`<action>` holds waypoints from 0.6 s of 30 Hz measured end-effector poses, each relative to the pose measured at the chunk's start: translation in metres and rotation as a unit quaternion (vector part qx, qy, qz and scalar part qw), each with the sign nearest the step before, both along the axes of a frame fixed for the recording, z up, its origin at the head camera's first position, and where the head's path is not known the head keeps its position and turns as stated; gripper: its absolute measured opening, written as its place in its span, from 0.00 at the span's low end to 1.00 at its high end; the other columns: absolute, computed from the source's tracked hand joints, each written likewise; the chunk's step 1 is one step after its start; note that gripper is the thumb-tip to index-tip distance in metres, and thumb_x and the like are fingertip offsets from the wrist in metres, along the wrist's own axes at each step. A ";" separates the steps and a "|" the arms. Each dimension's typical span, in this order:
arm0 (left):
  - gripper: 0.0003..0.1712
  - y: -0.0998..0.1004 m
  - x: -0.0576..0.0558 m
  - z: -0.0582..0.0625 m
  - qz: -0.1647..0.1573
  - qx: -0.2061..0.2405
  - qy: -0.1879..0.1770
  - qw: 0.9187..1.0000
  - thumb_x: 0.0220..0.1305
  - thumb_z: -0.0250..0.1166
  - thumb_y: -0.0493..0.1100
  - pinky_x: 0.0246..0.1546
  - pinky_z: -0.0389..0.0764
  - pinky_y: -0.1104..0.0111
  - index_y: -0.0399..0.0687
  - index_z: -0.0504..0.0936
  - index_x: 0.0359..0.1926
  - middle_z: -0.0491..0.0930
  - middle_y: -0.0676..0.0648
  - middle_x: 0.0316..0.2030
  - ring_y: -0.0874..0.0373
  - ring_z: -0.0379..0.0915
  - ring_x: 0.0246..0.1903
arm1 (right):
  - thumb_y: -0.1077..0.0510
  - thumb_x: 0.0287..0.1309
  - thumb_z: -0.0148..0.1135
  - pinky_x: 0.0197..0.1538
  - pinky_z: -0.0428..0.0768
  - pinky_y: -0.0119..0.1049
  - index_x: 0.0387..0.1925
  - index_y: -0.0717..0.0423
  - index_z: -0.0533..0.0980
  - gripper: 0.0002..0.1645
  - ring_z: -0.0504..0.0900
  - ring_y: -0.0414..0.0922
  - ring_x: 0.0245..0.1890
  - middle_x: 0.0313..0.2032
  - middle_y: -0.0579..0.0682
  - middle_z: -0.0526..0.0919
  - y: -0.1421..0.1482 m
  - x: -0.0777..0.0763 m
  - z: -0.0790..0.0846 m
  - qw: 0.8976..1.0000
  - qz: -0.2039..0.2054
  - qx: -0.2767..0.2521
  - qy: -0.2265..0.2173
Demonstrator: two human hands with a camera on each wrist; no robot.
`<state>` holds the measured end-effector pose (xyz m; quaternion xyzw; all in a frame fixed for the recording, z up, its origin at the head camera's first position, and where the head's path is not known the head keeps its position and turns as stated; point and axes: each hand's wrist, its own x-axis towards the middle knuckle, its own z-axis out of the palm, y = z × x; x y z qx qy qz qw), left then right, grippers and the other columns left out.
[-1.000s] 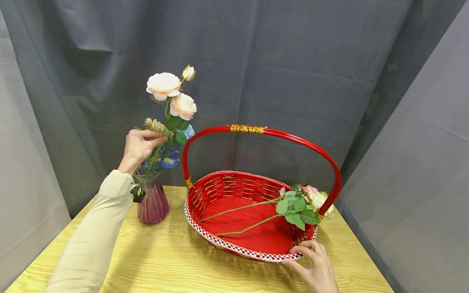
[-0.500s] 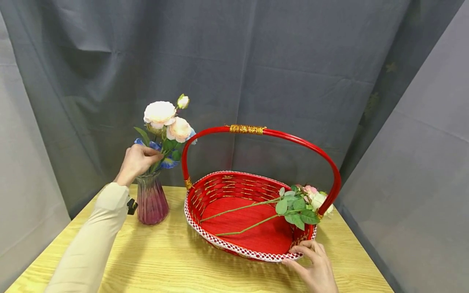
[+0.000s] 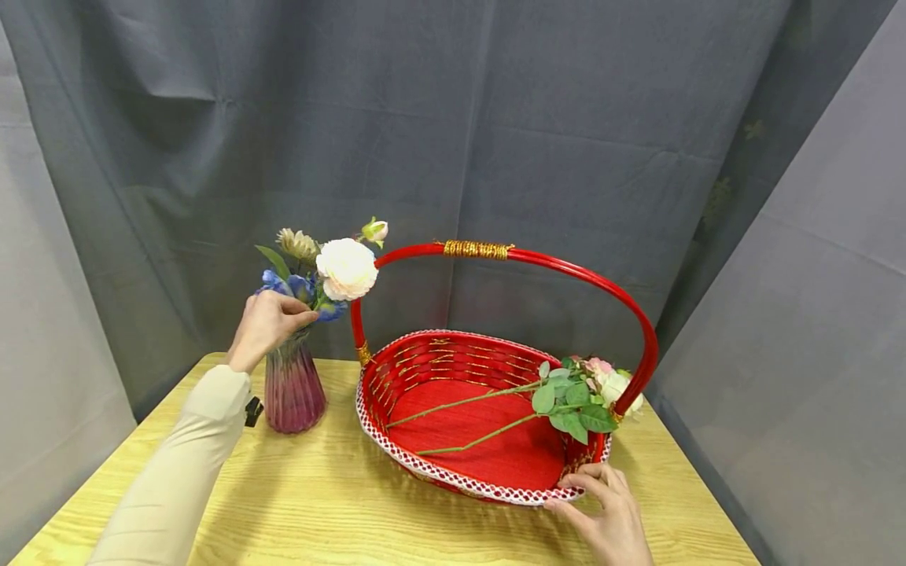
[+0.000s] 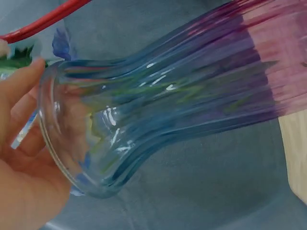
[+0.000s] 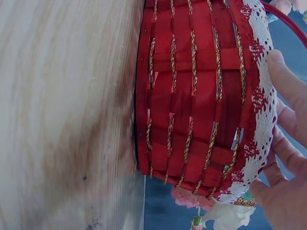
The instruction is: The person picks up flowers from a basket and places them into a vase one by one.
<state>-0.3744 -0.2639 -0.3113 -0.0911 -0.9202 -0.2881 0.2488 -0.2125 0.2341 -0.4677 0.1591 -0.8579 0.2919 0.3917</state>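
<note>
My left hand (image 3: 272, 326) is at the mouth of a ribbed glass vase (image 3: 296, 389), thumb and fingertips pinching the stem of a pale artificial flower (image 3: 347, 269) with a bud. Blue flowers (image 3: 286, 284) and a cream bloom (image 3: 297, 244) stand in the vase too. In the left wrist view, the hand (image 4: 24, 139) is just beside the glass rim, and green stems show through the glass. My right hand (image 3: 609, 511) grips the lace-trimmed rim of a red woven basket (image 3: 467, 401) at its front right, thumb outside and fingers over the edge, as the right wrist view confirms.
Two stemmed flowers (image 3: 566, 401) lie in the basket, their heads over its right rim. A tall red handle (image 3: 580, 275) arches above it, its left side close to the pale flower. Grey curtains (image 3: 538, 118) hang behind the wooden table (image 3: 340, 503).
My left hand has moved down toward the vase, lowering the pale flower, whose head now leans right by the basket handle. The cream bloom shows again. My right hand stays on the rim.
</note>
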 end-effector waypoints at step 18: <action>0.12 -0.012 0.009 -0.004 -0.009 -0.027 0.019 0.999 0.59 0.64 0.39 0.21 0.69 0.67 0.47 0.87 0.20 0.81 0.50 0.16 0.59 0.68 0.15 | 0.59 0.16 0.86 0.40 0.66 0.26 0.26 0.44 0.83 0.25 0.70 0.34 0.39 0.33 0.40 0.77 -0.001 -0.002 -0.002 1.000 0.013 -0.005 0.016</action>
